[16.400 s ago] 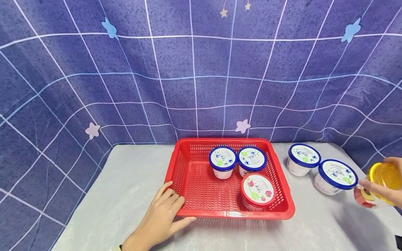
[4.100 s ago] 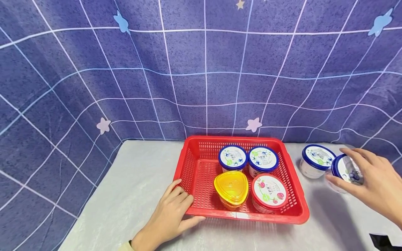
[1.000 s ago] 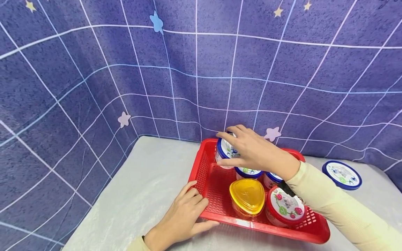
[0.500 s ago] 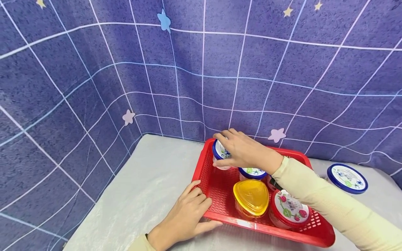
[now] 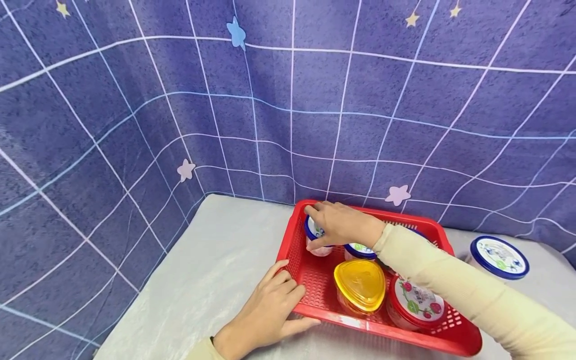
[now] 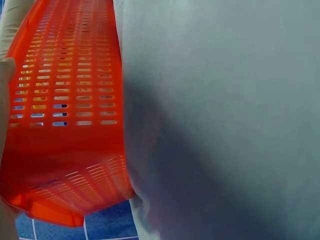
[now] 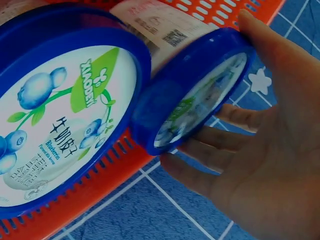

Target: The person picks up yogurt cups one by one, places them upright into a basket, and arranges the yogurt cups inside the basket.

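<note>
My right hand [image 5: 345,225] grips a blue-lidded tub [image 5: 317,251] by its lid, low in the back left corner of the red plastic basket [image 5: 333,317]. In the right wrist view, thumb and fingertips sit at opposite edges of that lid [image 7: 200,100]. A second blueberry-print tub [image 7: 65,125] stands close beside it. My left hand [image 5: 272,305] holds the basket's front left corner, fingers over the rim and thumb along the front. Also in the basket are a yellow-lidded tub [image 5: 360,285] and a red-lidded tub [image 5: 418,302]. My right sleeve mostly hides another blue-lidded tub behind it.
One more blue-lidded tub [image 5: 499,257] stands on the pale tabletop [image 5: 216,255], right of the basket. A blue-purple curtain [image 5: 252,125] with a line grid and stars hangs close behind the basket.
The yellow-lidded tub has come into the basket from the right. A blue-lidded tub has moved from the table into the back left corner, lowering lately. My left hand stays on the basket.
</note>
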`<state>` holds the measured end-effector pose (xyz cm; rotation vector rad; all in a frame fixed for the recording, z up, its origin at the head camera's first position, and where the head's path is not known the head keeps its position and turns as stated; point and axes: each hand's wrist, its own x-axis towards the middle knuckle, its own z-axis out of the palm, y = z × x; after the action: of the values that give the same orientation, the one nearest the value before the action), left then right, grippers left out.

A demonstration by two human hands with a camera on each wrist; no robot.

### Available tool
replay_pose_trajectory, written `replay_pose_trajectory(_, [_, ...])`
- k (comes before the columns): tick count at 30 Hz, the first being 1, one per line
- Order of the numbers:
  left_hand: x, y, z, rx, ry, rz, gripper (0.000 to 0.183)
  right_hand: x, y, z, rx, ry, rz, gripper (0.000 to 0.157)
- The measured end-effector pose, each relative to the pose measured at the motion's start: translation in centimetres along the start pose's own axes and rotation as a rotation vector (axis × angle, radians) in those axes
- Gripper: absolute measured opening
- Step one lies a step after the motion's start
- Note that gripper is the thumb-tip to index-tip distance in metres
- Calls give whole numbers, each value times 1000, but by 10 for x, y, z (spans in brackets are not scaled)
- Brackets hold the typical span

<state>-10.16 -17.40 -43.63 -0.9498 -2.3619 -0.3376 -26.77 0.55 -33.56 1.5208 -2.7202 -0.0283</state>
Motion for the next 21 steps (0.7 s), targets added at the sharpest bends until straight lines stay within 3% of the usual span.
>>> replay_pose_trajectory(6, [0,2,0,5,-22,-21,43,5,-4,4,-17,-80,17,76])
replay_pose_trajectory(21, [-1,1,-1,6,9,0,43,14,-8,12,-39,-125,20,90])
